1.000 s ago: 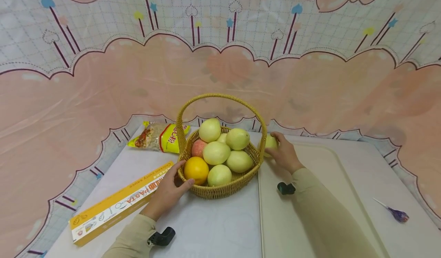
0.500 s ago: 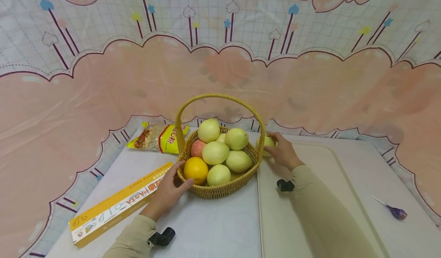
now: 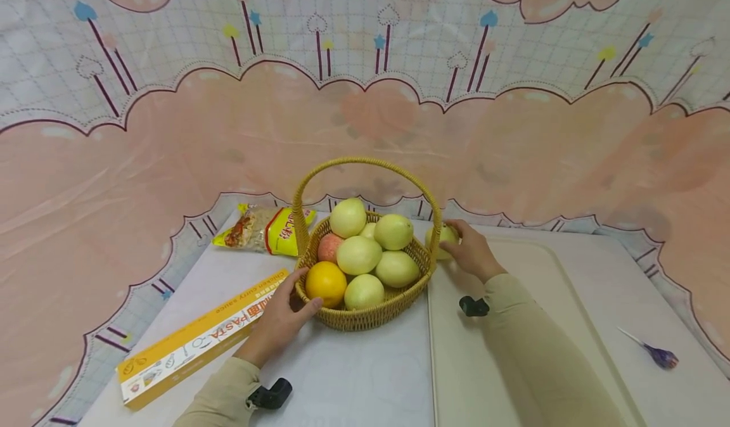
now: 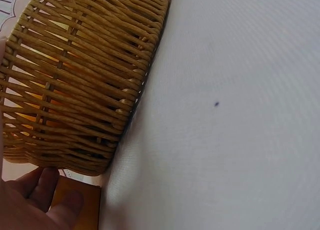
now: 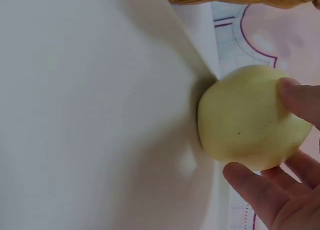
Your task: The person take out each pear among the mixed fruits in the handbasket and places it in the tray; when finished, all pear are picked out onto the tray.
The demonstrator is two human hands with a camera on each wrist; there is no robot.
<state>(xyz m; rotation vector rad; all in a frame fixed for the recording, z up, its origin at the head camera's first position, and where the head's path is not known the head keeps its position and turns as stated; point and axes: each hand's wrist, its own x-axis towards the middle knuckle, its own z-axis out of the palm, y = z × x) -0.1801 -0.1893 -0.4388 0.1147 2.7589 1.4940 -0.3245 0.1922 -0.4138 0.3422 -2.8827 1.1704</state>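
A wicker basket (image 3: 371, 318) with a tall arched handle stands mid-table, with several pale green fruits (image 3: 358, 255), an orange (image 3: 326, 284) and a reddish fruit (image 3: 329, 248) in it. My left hand (image 3: 281, 320) holds the basket's near left side, thumb at the front rim and fingers along the outside. In the left wrist view its fingertips meet the woven wall. To the right of the basket, my right hand (image 3: 472, 249) grips a smooth, round, pale yellow-green fruit (image 5: 250, 120) between thumb and fingers. That fruit sits low at the cream board's far edge, partly behind the basket handle.
Left of the basket lie a long yellow-and-white pasta box (image 3: 199, 344) and a yellow food packet (image 3: 265, 229). A flat cream board (image 3: 473, 363) is under the right forearm. A purple-wrapped lollipop (image 3: 658, 355) lies far right. A patterned cloth (image 3: 365, 123) hangs behind.
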